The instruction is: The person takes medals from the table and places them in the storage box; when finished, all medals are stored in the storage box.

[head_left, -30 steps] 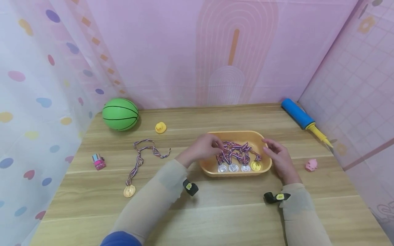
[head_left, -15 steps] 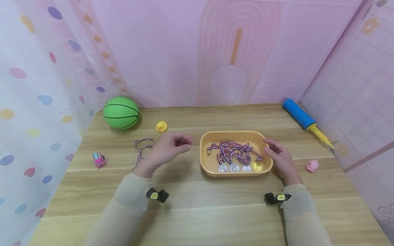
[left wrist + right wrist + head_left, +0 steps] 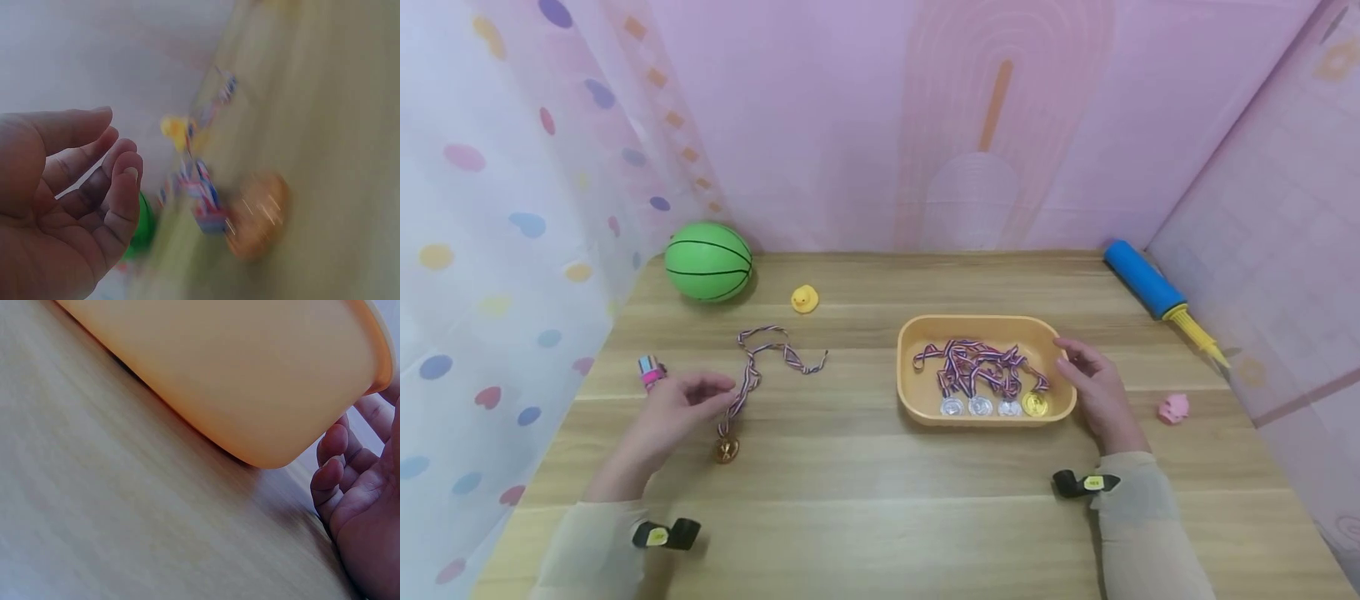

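Note:
My left hand (image 3: 673,412) hovers over the left part of the table, holding nothing, its fingers loosely bent; the left wrist view shows the gap between thumb and fingers. Just beside its fingertips lies a gold-coloured medal (image 3: 726,450) on a striped ribbon (image 3: 749,379); this medal is blurred in the left wrist view. My right hand (image 3: 1101,396) holds the right end of an orange plastic basin (image 3: 912,392), thumb at the rim (image 3: 382,353). Inside it, silver medals (image 3: 980,406) and one gold medal (image 3: 1035,405) line the near side, with tangled ribbons (image 3: 981,367) behind them.
A green ball (image 3: 708,262) and a yellow rubber duck (image 3: 805,299) stand at the back left. A small pink-and-blue toy (image 3: 651,369) is partly behind the left hand. At the right are a blue hand pump (image 3: 1146,279) and a pink pig toy (image 3: 1173,408).
My left hand has left the basin, moving empty leftward to the medal on the table. A ribbon end it was pinching now lies in the basin. The right hand stays at the rim.

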`<state>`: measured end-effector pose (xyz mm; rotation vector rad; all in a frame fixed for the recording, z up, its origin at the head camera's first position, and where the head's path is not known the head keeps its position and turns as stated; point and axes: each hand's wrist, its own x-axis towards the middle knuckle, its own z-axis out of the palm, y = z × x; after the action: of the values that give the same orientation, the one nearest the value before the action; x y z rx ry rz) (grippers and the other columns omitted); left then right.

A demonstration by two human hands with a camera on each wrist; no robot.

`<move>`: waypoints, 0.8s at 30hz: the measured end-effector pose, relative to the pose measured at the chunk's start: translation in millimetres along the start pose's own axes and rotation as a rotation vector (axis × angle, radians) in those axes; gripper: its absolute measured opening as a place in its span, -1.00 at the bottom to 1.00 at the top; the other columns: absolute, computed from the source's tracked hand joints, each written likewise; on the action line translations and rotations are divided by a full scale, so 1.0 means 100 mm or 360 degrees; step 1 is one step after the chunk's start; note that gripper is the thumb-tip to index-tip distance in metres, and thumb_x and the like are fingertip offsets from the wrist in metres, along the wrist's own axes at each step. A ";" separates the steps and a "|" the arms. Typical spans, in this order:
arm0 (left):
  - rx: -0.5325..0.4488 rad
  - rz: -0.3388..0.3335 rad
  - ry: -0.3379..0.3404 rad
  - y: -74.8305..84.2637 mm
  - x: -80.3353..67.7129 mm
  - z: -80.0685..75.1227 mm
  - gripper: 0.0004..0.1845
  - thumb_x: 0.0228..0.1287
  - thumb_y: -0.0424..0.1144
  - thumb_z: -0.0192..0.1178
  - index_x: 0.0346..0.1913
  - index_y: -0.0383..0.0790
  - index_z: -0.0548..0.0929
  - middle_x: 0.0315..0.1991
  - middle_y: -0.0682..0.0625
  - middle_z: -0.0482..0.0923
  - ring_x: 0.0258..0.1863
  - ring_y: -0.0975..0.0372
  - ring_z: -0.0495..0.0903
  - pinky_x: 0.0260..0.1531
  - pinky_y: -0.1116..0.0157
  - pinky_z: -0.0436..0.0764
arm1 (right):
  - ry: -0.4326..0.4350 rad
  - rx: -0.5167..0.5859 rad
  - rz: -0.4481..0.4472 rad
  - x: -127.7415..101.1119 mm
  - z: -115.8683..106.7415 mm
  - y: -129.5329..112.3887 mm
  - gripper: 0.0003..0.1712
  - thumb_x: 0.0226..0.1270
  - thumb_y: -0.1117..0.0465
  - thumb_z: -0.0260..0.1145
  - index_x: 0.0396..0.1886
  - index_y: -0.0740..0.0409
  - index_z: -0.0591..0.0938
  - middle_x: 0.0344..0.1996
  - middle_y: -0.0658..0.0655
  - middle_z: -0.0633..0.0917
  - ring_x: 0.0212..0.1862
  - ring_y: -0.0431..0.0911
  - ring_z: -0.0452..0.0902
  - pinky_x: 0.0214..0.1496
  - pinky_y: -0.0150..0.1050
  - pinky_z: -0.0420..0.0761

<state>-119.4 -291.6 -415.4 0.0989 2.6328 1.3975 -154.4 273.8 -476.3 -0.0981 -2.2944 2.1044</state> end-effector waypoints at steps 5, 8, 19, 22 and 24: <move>-0.0055 -0.0125 -0.0003 -0.31 -0.13 -0.05 -0.63 0.28 -0.19 0.27 0.01 -0.40 0.57 -0.17 -0.22 0.63 -0.26 0.19 0.61 -0.26 0.34 0.62 | -0.0008 0.0045 -0.0017 0.00 0.00 0.01 -0.59 0.37 0.19 0.26 0.20 0.11 0.53 0.07 -0.12 0.47 0.13 -0.18 0.27 0.09 -0.48 0.33; -0.0090 -0.0153 -0.0013 -0.44 -0.17 -0.04 -0.61 0.25 -0.18 0.29 0.00 -0.41 0.57 -0.20 -0.20 0.64 -0.29 0.19 0.62 -0.29 0.31 0.63 | -0.0009 0.0099 -0.0038 0.01 0.01 0.02 -0.62 0.37 0.22 0.26 0.17 0.10 0.56 0.06 -0.11 0.48 0.12 -0.17 0.26 0.10 -0.47 0.33; -0.0050 -0.0196 0.0017 -0.60 -0.22 0.03 -0.53 0.09 -0.17 0.41 0.00 -0.39 0.57 -0.24 -0.15 0.62 -0.33 0.20 0.59 -0.34 0.34 0.60 | -0.0005 0.0067 0.0007 0.00 0.01 0.00 -0.56 0.37 0.20 0.26 0.23 0.13 0.51 0.18 -0.06 0.44 0.24 -0.12 0.21 0.30 -0.35 0.23; -0.0026 -0.0196 0.0022 -0.59 -0.22 0.07 -0.49 0.02 -0.15 0.46 -0.02 -0.39 0.59 -0.28 -0.13 0.61 -0.37 0.21 0.56 -0.40 0.34 0.58 | -0.0011 0.0076 0.0022 0.00 0.00 0.00 -0.53 0.37 0.19 0.26 0.25 0.16 0.49 0.23 0.00 0.42 0.33 -0.04 0.15 0.44 -0.12 0.07; -0.0003 -0.0192 0.0020 -0.58 -0.22 0.11 -0.48 -0.02 -0.14 0.48 -0.04 -0.38 0.61 -0.30 -0.12 0.61 -0.39 0.21 0.55 -0.42 0.34 0.57 | -0.0012 0.0075 0.0029 0.00 -0.01 0.00 -0.53 0.37 0.18 0.26 0.25 0.15 0.48 0.25 0.01 0.40 0.38 0.00 0.11 0.47 -0.02 -0.03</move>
<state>-95.2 -318.3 -466.5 -0.0679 2.5993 1.3659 -154.3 274.4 -476.5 -0.1108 -2.2545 2.1698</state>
